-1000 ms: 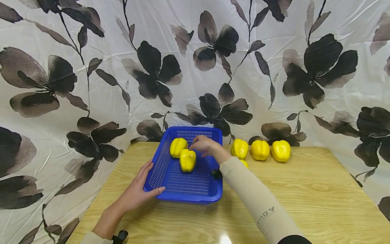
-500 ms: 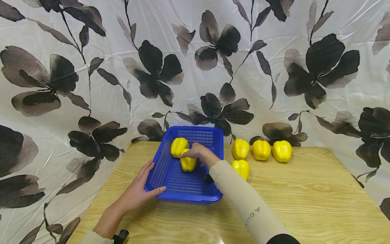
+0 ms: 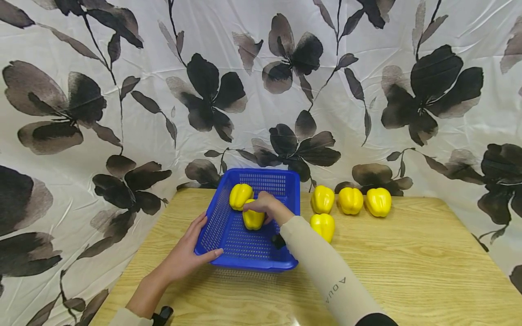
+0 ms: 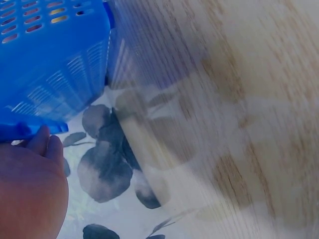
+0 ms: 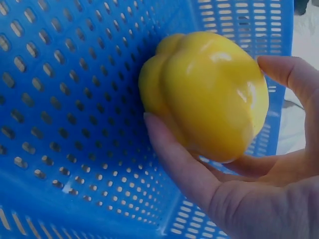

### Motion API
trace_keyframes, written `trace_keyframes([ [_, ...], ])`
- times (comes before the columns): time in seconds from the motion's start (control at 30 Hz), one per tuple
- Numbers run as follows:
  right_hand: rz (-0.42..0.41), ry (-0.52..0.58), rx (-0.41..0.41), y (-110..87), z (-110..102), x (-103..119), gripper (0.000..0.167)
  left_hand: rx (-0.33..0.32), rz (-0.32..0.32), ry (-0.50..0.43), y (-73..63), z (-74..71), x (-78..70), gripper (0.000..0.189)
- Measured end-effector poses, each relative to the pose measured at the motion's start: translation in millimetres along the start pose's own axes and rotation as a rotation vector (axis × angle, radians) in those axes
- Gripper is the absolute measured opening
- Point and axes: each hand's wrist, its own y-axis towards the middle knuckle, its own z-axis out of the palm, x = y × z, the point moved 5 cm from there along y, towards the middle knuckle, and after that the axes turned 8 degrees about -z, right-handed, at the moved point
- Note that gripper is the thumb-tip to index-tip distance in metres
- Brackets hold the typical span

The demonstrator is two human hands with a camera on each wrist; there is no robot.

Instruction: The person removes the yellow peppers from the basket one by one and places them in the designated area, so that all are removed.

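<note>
A blue plastic basket [image 3: 261,264] with slotted walls stands on the table. My left hand [image 3: 188,252] grips its near left corner, thumb over the rim and fingers along the outer side. Inside the basket, my right hand [image 3: 268,202] holds a yellow bell pepper [image 3: 253,220] near the middle. In the right wrist view, thumb and fingers curl round that bell pepper [image 5: 214,94], which sits close to the perforated floor. Behind it and to the left lies another yellow bell pepper [image 3: 240,196], partly covered by the first in the head view.
Right of the basket, several yellow bell peppers stand on the wooden table [image 3: 399,258]: a row of three along the back, with one [image 3: 350,200] in the middle, and another [image 3: 323,227] in front, partly behind the right sleeve. A floral cloth [image 3: 253,104] hangs behind the table.
My right hand has moved slightly left and down onto the front bell pepper in the basket and taken hold of it. The left hand stays on the rim.
</note>
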Motion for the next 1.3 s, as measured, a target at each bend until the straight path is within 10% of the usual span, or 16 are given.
trace_keyframes([
  [0.53,-0.046,-0.036,0.026,0.1,3,1,0.075,-0.005,-0.012,0.01,0.1,0.4,-0.6,0.106],
  [0.97,-0.109,0.378,0.344,-5.0,5,19,0.048,0.003,-0.019,0.016,-1.6,-0.5,-2.1,0.106],
  [1.3,-0.244,0.53,0.386,-26.6,-13,42,0.052,0.0,-0.007,0.004,-2.4,-1.6,-4.5,0.107],
])
